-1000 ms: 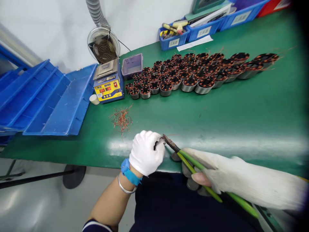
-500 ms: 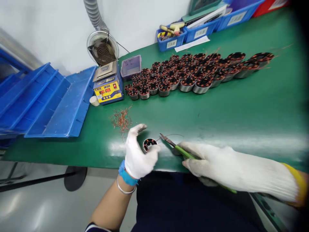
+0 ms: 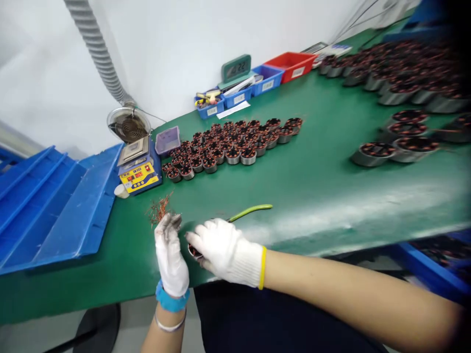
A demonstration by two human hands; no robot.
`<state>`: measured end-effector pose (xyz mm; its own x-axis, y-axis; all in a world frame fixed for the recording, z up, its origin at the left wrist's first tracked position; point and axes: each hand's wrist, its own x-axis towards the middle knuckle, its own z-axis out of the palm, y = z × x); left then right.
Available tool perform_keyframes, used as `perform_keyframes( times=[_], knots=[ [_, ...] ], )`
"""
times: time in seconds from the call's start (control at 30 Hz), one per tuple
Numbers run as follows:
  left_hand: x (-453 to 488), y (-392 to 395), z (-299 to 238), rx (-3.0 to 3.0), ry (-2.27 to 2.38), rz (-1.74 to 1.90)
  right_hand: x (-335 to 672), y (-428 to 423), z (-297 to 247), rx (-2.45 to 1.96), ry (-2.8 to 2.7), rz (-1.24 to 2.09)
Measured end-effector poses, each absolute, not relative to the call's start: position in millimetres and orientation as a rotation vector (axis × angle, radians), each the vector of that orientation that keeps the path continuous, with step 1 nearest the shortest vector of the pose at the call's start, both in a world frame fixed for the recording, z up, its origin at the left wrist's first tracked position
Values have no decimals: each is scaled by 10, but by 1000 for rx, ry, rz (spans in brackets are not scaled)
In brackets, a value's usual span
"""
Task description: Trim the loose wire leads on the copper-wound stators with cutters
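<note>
My left hand [image 3: 171, 260], in a white glove with a blue band at the wrist, is open with its fingers stretched out. It stands beside a small wound motor stator [image 3: 194, 251] near the table's front edge. Gloved too, my right hand [image 3: 221, 249] grips that stator from the right and covers most of it. Behind the right hand lies a pair of green-handled cutting pliers [image 3: 252, 211], its jaws hidden. Just beyond my left fingertips is a loose pile of copper wire clippings [image 3: 159, 210].
Several copper-wound stators [image 3: 233, 156] stand in rows on the green table [image 3: 294, 181], with more stators [image 3: 408, 93] at the right. A yellow-fronted heating unit [image 3: 139, 176], a purple bin [image 3: 168, 141], blue trays [image 3: 84, 211] and a red bin [image 3: 292, 63] stand around.
My right hand has let go of the pliers, which now lie on the table, and has taken hold of the stator. My left hand has released the stator. The view has swung right.
</note>
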<state>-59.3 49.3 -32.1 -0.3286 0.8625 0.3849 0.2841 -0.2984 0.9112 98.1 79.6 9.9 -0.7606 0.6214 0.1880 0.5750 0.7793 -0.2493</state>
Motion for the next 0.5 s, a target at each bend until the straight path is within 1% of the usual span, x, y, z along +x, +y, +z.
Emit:
perform_keyframes(
  times=[0.07, 0.13, 0.3, 0.37, 0.43, 0.5],
  knots=[
    [-604, 504, -312, 1401, 1528, 1675, 1063, 806, 83, -959, -2686, 234],
    [-608, 519, -303, 1367, 1565, 1692, 1364, 873, 57, -1093, -2597, 175],
    [-552, 591, -305, 1380, 1621, 1631, 2743, 1228, -31, -1749, -2192, -78],
    [-492, 617, -311, 1403, 1634, 1572, 3193, 1320, -59, -1935, -2036, -177],
    [-422, 635, -318, 1436, 1649, 1508, 3355, 1310, -93, -2014, -1905, -286],
    [-362, 651, -324, 1459, 1667, 1461, 3179, 1173, -128, -1914, -1893, -315]
  ],
)
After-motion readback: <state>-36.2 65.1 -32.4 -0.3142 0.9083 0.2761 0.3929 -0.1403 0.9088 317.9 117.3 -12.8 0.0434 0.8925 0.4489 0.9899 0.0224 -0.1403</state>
